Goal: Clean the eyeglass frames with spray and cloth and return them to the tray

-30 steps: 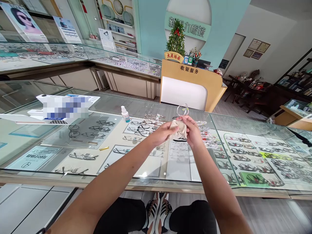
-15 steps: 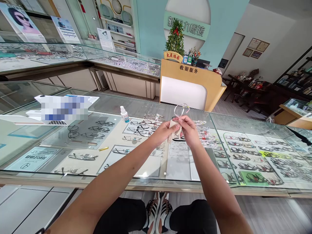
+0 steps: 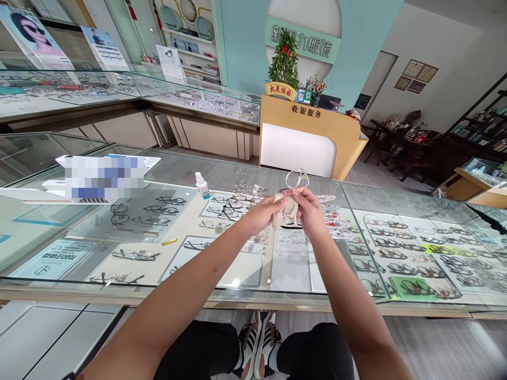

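Observation:
Above the glass counter my two hands meet around a pair of glasses [image 3: 298,178] with thin, pale pinkish frames, whose curved parts stick up past the fingers. My left hand [image 3: 266,212] is closed on a beige cloth [image 3: 285,210], thumb on top, and the cloth hangs between the hands. My right hand [image 3: 311,212] pinches the glasses beside the cloth. The lenses are mostly hidden by the fingers and cloth. A small white bottle [image 3: 202,186] with a blue label stands on the glass left of the hands.
Rows of glasses [image 3: 233,207] lie in and around the glass counter [image 3: 237,296]. A white box [image 3: 55,194] sits at its left, and a yellow stick [image 3: 169,242] lies nearer. Beyond stands a wooden cashier desk [image 3: 348,132] with a plant [image 3: 283,66].
More of the beige cloth shows and it spreads further between the hands. The fingers have shifted slightly on the glasses, whose raised part has turned a little.

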Motion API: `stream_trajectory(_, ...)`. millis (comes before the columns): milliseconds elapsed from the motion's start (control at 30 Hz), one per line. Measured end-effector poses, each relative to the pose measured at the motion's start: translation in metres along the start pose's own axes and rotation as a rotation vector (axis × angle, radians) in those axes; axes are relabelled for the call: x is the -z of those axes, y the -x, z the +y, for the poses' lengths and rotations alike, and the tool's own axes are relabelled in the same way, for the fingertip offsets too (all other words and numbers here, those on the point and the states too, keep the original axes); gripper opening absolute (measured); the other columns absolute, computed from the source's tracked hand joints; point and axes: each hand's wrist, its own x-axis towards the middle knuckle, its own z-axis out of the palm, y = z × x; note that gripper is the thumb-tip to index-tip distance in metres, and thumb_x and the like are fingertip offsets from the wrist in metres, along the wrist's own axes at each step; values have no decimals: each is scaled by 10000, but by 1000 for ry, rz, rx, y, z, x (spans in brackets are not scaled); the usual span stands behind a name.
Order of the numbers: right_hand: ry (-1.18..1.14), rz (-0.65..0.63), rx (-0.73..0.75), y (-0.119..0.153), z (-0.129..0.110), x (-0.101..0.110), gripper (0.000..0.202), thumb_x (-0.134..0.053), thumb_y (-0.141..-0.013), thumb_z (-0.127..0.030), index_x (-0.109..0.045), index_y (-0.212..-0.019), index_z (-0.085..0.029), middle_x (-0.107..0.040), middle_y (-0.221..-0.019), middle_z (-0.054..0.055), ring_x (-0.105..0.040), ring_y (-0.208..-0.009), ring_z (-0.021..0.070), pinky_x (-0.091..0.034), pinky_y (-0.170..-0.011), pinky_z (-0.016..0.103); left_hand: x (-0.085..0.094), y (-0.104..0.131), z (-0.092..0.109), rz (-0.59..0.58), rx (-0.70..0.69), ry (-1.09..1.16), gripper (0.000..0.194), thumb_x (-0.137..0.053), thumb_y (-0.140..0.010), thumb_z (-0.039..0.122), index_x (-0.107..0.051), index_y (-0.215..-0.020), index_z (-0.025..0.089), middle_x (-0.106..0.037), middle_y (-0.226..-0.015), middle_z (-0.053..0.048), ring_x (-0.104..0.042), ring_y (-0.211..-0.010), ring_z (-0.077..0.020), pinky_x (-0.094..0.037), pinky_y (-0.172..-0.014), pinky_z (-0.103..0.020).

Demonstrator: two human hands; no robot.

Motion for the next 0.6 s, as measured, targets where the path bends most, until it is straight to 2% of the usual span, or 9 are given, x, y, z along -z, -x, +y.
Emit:
stream_trajectory(67, -1, 4, -7, 0, -1, 1, 335, -877, -836, -550, -719, -858, -255, -802, -1002, -3, -358, -488, 78, -345, -424, 272, 0, 1, 1, -10, -2, -7, 566, -928, -768, 683, -724, -936, 183, -755, -816, -52, -729, -795, -203, -584, -773, -313)
stream_trajectory(133, 9, -5, -1, -1, -1, 1, 341, -877, -838, -560, -720, -862, -257, -800, -1016, -1, -412, -501, 87, -355, -427, 276, -2, 3, 3, 6, -29, -51, 551, -937, -774, 655, -716, -957, 184, -756, -821, -46, -712, -759, -181, -540, -683, -272)
stream_trajectory(233, 28, -52, 30, -1, 1, 0, 353, -887, -837, -573, -717, -868, -266, -788, -1003, -6, -521, -534, 112, -432, -462, 296, -7, 3, 3, 76, -47, -101, 596, -842, -823, 756, -665, -876, 189, -718, -705, -32, -642, -610, -154, -409, -522, -242)
stream_trajectory(333, 53, -96, 59, 0, 4, -2, 345, -877, -857, -577, -711, -879, -275, -733, -844, -30, -550, -532, 127, -489, -527, 314, -9, 2, 1, 150, -52, -117, 676, -720, -854, 866, -663, -869, 193, -664, -601, -16, -572, -513, -143, -327, -464, -243)
stream_trajectory(400, 62, -75, 54, 0, 5, -3, 342, -874, -857, -576, -717, -886, -274, -710, -798, -35, -516, -526, 121, -448, -503, 298, -8, 0, -2, 147, -50, -99, 688, -698, -872, 869, -712, -949, 185, -683, -631, -21, -608, -554, -158, -394, -502, -254)
stream_trajectory(500, 38, 15, 35, -3, 6, 1, 339, -886, -833, -562, -734, -877, -262, -759, -898, -10, -506, -574, 115, -383, -485, 274, -7, -2, -5, 132, -50, -41, 657, -753, -865, 823, -753, -1015, 184, -714, -718, -23, -703, -726, -192, -538, -670, -291)
stream_trajectory(600, -39, 85, 47, -7, 3, 8, 302, -878, -836, -524, -733, -851, -259, -785, -946, 13, -619, -715, 149, -478, -612, 284, -5, -3, -6, 157, -36, -14, 645, -814, -820, 807, -765, -975, 182, -745, -818, -35, -738, -887, -206, -572, -810, -303)
